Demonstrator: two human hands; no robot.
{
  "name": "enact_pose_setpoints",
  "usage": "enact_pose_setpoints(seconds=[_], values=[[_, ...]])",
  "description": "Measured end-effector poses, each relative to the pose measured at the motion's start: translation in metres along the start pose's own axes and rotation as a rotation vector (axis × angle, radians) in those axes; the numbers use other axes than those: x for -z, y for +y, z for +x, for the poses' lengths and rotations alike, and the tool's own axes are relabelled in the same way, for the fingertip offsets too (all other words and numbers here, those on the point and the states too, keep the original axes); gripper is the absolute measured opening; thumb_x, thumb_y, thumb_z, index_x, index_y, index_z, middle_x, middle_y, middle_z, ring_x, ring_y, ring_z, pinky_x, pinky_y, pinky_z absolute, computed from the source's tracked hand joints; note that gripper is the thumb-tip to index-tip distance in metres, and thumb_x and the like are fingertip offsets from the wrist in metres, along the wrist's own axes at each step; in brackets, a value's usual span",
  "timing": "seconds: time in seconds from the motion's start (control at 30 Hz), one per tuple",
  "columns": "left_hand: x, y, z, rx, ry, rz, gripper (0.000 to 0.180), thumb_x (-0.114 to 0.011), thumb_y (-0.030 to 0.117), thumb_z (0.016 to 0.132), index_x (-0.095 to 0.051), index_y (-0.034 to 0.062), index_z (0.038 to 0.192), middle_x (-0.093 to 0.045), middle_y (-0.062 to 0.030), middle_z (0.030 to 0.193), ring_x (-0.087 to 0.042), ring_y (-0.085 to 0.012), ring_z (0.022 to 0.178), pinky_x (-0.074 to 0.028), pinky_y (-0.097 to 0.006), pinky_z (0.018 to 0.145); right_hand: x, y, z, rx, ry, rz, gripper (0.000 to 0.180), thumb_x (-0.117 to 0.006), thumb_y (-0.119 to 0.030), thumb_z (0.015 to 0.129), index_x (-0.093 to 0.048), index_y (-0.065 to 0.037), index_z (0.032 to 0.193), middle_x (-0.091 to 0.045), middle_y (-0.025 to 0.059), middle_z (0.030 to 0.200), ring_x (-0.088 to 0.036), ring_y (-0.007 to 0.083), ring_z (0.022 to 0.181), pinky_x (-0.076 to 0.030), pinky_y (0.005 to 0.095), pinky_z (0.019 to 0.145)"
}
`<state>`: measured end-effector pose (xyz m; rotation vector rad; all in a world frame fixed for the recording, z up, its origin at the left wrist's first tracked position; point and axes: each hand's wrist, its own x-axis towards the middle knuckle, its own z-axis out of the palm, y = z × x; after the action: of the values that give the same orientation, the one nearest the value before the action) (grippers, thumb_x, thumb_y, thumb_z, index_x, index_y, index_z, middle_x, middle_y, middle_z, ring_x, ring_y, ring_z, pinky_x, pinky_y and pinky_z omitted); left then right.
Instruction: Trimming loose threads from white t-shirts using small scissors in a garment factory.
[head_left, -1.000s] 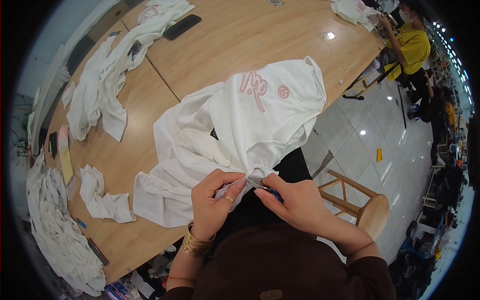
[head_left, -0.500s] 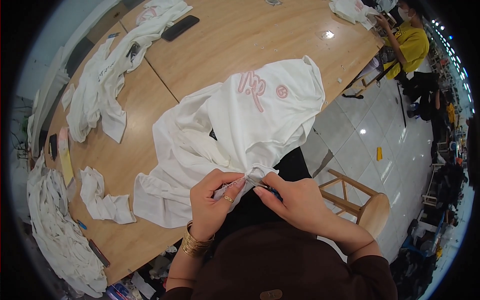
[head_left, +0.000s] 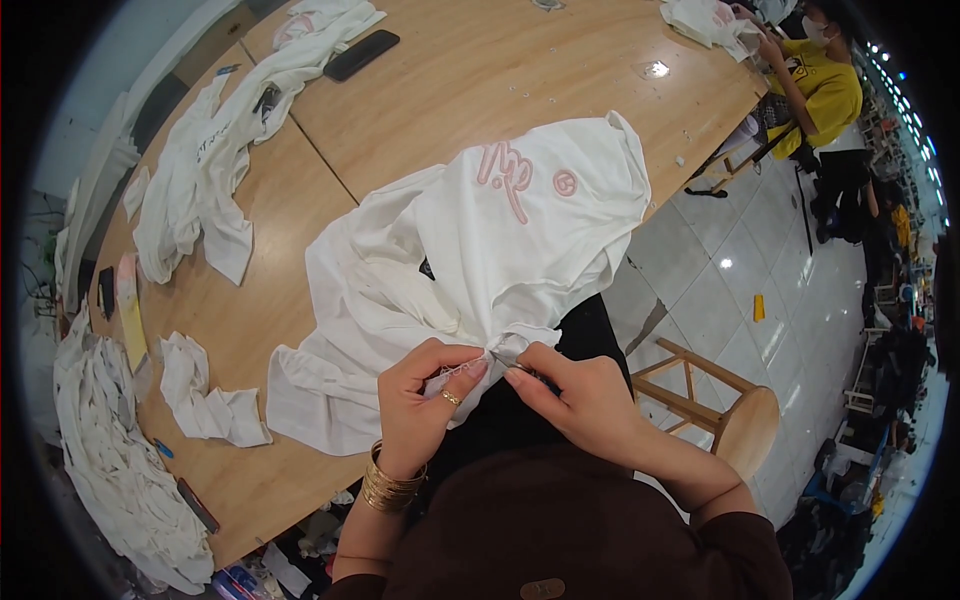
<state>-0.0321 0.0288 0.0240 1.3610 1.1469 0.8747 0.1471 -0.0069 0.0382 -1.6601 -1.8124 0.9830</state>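
A white garment (head_left: 440,240) with pink lettering and a round pink patch is spread over the table's near edge and hangs toward my lap. With thumb and forefinger, my left hand (head_left: 425,395) pinches a gathered edge of this garment, where loose white threads (head_left: 440,378) trail over the fingers. Close beside it, my right hand (head_left: 575,395) is closed around small thread snips (head_left: 508,364), mostly hidden by the fingers. The metal tips touch the cloth right at the left fingertips.
On the wooden table (head_left: 400,110) lie more white garments (head_left: 205,170), a black phone (head_left: 361,56) and a small white cloth piece (head_left: 210,395). A pile of white fabric (head_left: 120,470) is at left. A wooden stool (head_left: 748,425) stands right; a person in yellow (head_left: 825,95) sits at far right.
My right hand has shifted slightly left, bringing the snips in against the cloth at my left fingertips. The garment on the table stays put.
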Motion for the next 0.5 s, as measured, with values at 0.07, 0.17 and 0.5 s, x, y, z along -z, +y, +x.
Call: enact_pose_setpoints(seconds=[0.07,0.17,0.5], values=[[0.0007,-0.0003,-0.0002,0.008,-0.003,-0.020,0.010,-0.066,0.002,0.078,-0.066,-0.0009,0.087,-0.059,-0.0027,0.073,-0.051,-0.0082,0.067,-0.041,-0.021,0.064,-0.0010,0.0018,0.0010,-0.031,-0.021,0.115,0.022,-0.056,-0.031,0.087,-0.055,-0.009,0.085,-0.047,0.0075,0.048,-0.051,0.0276,0.044,-0.038,0.0356,0.042],[0.0014,-0.0011,-0.0007,0.020,-0.006,-0.044,0.010,-0.066,0.002,0.078,-0.066,-0.0008,0.088,-0.059,-0.0025,0.073,-0.051,-0.0080,0.068,-0.040,-0.021,0.063,-0.0004,0.0024,0.0017,-0.130,-0.122,0.292,0.021,-0.055,-0.030,0.088,-0.057,-0.009,0.087,-0.048,0.0086,0.049,-0.053,0.0281,0.046,-0.039,0.0355,0.045],[-0.0036,0.0032,-0.0027,-0.061,0.037,0.072,0.011,-0.065,0.001,0.077,-0.066,-0.0007,0.088,-0.057,-0.0036,0.071,-0.050,-0.0092,0.065,-0.039,-0.021,0.060,0.0029,-0.0064,-0.0013,0.058,0.035,-0.164,0.020,-0.058,-0.029,0.086,-0.054,-0.010,0.083,-0.048,0.0070,0.049,-0.050,0.0262,0.041,-0.037,0.0348,0.039]])
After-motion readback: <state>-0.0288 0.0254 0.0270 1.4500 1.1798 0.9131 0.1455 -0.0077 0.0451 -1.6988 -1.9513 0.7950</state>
